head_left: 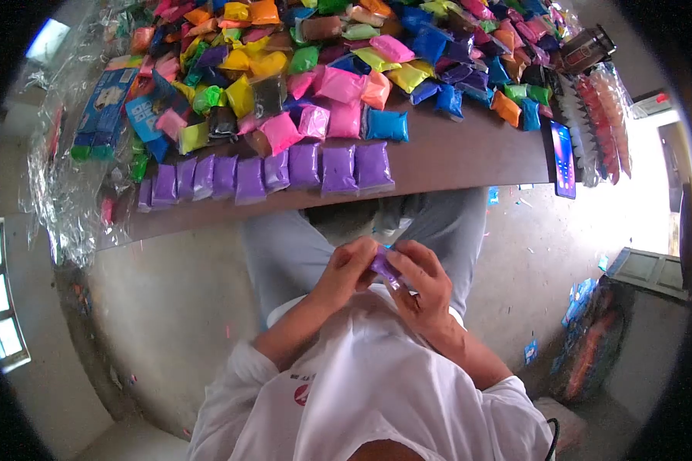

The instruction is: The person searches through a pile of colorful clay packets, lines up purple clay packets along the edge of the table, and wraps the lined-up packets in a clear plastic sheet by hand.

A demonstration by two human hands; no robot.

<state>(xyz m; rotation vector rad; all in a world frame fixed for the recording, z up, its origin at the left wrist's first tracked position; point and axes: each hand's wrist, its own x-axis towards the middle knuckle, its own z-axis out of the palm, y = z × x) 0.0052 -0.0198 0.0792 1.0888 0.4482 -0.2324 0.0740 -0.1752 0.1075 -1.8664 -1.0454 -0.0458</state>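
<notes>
My left hand [351, 265] and my right hand [425, 283] meet above my lap, both with their fingers closed on a small purple packet [384, 266]. Part of the packet is hidden by the fingers. Along the near edge of the brown table [454, 157] lies a row of several purple packets [304, 165], side by side. Behind the row is a large heap of packets in many colours, with a pink packet [281, 132] and a blue packet [387, 125] at its front.
A phone [563, 159] lies near the table's right edge, beside clear and red plastic packaging [601, 123]. Crumpled clear plastic [61, 184] hangs over the left end, next to a blue printed box [104, 107]. A dark jar [588, 50] lies at the back right.
</notes>
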